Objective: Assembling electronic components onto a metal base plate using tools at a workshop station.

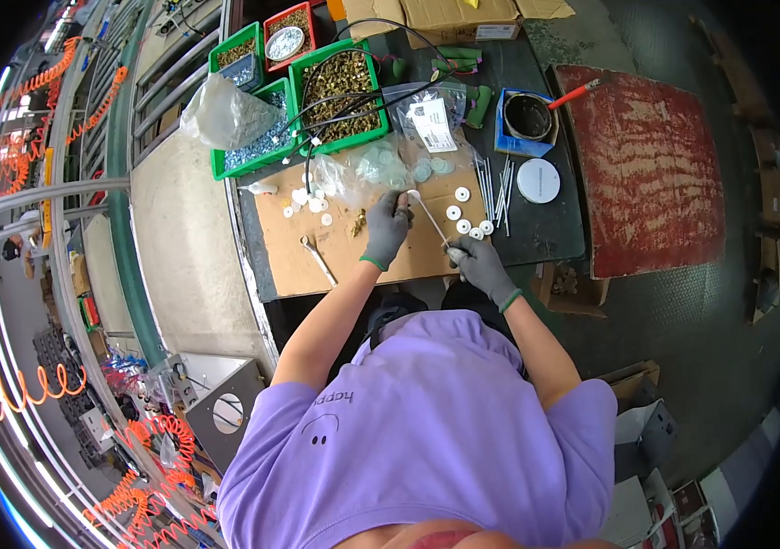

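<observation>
Over cardboard [278, 261], right fingers [465, 253] gripping thin rod [430, 217], end hidden, left fingers [400, 206], hold unclear

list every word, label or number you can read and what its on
Purple shirt: one printed word, which I won't copy.
White label on the clear bag: print too small to read.
White sticker on the cardboard box: also unreadable.
Round white disc: marks too faint to read.
</observation>
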Tool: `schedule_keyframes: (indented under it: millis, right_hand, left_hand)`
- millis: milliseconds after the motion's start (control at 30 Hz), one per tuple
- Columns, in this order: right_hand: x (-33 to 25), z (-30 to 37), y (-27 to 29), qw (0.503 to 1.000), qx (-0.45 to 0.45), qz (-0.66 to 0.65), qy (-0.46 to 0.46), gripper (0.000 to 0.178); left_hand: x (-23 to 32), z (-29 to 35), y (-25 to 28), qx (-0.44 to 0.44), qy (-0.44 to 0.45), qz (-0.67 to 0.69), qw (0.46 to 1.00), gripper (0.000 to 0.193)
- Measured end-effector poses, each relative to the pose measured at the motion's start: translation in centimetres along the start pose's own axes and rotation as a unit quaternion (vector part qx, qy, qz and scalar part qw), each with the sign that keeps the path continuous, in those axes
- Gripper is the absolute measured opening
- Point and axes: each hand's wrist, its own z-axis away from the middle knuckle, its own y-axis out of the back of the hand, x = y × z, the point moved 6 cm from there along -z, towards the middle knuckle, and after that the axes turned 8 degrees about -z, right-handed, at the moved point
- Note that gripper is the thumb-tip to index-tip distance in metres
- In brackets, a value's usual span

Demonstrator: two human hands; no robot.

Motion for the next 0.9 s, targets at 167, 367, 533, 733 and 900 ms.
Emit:
schedule_keyframes:
  millis: [167,367,533,733,900]
  right_hand:
    - [-0.9,-0.6,-0.4,0.999,-0.025,0.025,-0.004,0.015]
    - [-3.1,0.2,-1.2,0.998,-0.059,0.019,-0.022,0.018]
    - [-5.6,0.7,-1.8,0.986,-0.051,-0.161,0.014,0.025]
    - [-7.4,1.0,-0.6,0.973,-0.034,-0.186,0.130,0.031]
    - [-7.3,1.5,2.4,0.962,0.079,-0.184,0.184,0.027]
  left_hand:
    - [2.0,1.8,1.8,0.064,-0.087,0.028,0.994,0.018]
    - [3.6,2.5,3.7,0.133,-0.194,-0.112,0.966,0.012]
    - [5.9,4.4,2.8,0.055,-0.294,-0.148,0.943,0.019]
    - [9.9,5.4,1.5,-0.010,-0.343,-0.110,0.933,0.015]
    - [12.9,1.9,0.6,-0.103,-0.386,-0.145,0.905,0.015]
